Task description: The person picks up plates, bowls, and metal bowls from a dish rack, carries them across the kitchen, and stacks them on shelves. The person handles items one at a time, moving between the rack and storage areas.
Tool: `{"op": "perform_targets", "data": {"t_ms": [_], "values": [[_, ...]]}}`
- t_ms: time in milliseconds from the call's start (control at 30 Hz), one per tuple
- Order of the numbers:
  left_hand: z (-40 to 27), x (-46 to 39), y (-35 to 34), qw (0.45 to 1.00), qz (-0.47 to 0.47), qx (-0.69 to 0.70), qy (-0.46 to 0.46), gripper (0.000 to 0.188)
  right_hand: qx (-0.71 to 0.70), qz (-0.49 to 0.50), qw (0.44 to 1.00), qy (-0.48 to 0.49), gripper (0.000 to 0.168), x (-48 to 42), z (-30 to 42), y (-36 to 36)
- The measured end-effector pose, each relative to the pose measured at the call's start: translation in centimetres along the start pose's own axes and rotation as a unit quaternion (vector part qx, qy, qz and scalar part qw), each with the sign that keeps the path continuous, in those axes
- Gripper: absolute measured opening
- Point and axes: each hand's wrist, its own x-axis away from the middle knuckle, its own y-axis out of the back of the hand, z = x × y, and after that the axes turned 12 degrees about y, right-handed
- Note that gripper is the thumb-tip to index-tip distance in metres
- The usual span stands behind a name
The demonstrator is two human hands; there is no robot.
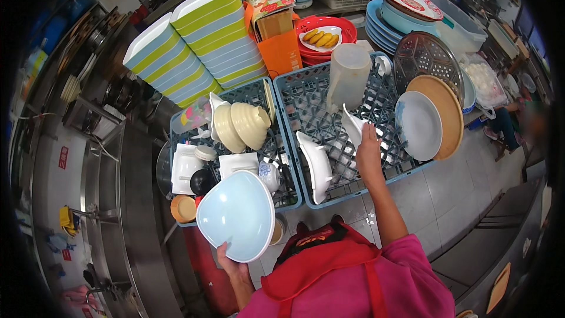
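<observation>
My left hand [231,263] grips the rim of a pale blue bowl [236,214] with a rounded triangular outline. The bowl is tilted over the front edge of the left blue plastic rack [289,163]. My right hand [370,150] holds the edge of a white dish [352,126], which stands on its side in the right blue plastic rack [348,198]; the thumb is hidden. Left of it, another white dish [315,165] also stands on edge. A grey-white bowl [419,126], a tan round tray [452,128] and a perforated metal disc [423,53] lean along the right side.
Cream bowls [240,126], a black bowl [202,181] and a small teapot [268,176] crowd the left rack. A translucent jug [351,75] stands in the right one. Striped bins [218,31], red plates [340,24] and blue plates [375,26] line the back. A person [507,123] sits at far right.
</observation>
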Motion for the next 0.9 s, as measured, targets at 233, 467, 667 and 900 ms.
{"op": "perform_targets", "data": {"t_ms": [233,467,667,900], "values": [[-0.1,0.0,0.1,1.0,0.003,-0.001,-0.007,0.056,-0.004,0.009,1.0,-0.004,0.052,0.3,-1.1,-2.6],[0.0,0.0,0.5,1.0,0.004,0.005,-0.005,0.055,-0.009,0.02,1.0,0.001,0.051,0.7,-1.6,-4.5],[0.0,-0.1,0.8,1.0,0.003,0.006,-0.004,0.054,-0.003,0.019,1.0,0.003,0.05,1.2,-2.4,-5.7],[0.1,0.1,1.0,1.0,-0.012,0.017,0.0,0.054,-0.04,-0.013,0.988,0.146,0.059,0.8,3.8,-1.6]]}}
